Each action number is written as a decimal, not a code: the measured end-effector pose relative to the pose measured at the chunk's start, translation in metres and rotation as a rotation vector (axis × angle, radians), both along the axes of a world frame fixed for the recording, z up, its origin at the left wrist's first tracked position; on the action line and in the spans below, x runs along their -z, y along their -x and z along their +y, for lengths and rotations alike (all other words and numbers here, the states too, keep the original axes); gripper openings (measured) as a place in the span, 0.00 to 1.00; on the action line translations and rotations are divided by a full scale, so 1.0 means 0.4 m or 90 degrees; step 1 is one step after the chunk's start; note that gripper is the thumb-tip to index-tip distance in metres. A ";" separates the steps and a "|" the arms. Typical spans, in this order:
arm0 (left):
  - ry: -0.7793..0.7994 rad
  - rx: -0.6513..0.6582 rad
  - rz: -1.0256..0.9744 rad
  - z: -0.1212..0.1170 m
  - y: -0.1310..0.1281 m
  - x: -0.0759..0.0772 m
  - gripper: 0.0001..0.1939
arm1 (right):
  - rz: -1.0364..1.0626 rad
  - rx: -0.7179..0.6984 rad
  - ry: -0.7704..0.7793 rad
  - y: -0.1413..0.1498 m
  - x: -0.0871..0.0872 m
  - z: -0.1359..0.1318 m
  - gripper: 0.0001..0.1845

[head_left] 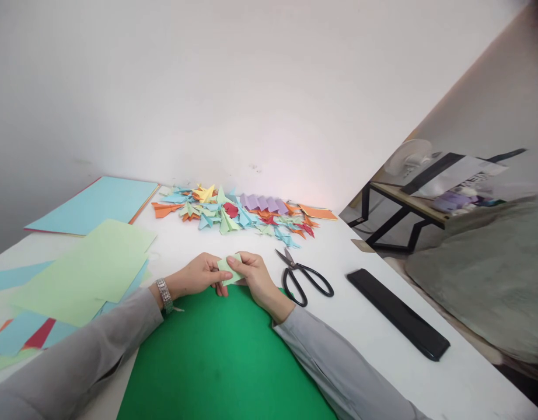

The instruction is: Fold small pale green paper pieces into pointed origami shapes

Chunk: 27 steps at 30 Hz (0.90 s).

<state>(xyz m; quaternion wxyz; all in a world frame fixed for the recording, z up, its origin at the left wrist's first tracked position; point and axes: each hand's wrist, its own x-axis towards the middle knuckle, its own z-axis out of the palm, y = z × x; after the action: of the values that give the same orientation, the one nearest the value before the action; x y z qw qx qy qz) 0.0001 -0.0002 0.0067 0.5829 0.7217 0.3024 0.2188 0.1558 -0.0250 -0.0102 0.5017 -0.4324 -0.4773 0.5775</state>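
A small piece of pale green paper is held up between both hands, above the far end of a green mat. My left hand pinches its left side, thumb on top. My right hand grips the upper right part, with the thumb pressed over its face. The fingers behind the paper are partly hidden, and any fold in it is too small to make out. Black-handled scissors lie with blades parted on the white table, just right of my right hand.
Folded paper shapes in several colours are heaped along the wall. Loose paper sheets spread on the left, near a blue-topped stack. A long black case lies at right; beyond stands a low bench.
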 end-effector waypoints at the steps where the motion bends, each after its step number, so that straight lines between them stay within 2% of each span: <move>1: 0.003 0.003 0.002 0.001 0.000 0.000 0.19 | 0.003 -0.004 0.004 0.001 -0.001 0.000 0.18; 6: 0.036 -0.010 0.017 0.002 -0.002 -0.001 0.20 | 0.007 0.013 -0.032 0.002 0.002 0.004 0.18; 10: 0.052 -0.023 0.011 -0.001 -0.003 0.003 0.17 | 0.024 0.045 -0.052 -0.005 0.008 0.012 0.18; 13: 0.044 -0.008 0.018 0.000 -0.002 0.005 0.14 | -0.017 0.002 -0.022 -0.008 0.007 0.012 0.17; 16: 0.030 -0.002 0.024 0.001 -0.001 0.005 0.11 | -0.037 -0.024 -0.046 -0.007 0.003 0.009 0.17; 23: 0.031 -0.002 0.031 -0.004 -0.004 -0.007 0.14 | -0.013 0.007 -0.042 -0.005 0.004 0.009 0.19; 27: -0.010 0.007 0.054 -0.007 -0.004 -0.013 0.18 | -0.017 0.038 -0.020 -0.006 0.008 0.012 0.18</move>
<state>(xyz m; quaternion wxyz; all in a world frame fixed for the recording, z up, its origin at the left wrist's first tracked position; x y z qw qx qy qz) 0.0018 -0.0030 0.0117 0.5652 0.7364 0.3212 0.1873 0.1581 -0.0202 -0.0134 0.5189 -0.4460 -0.4802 0.5489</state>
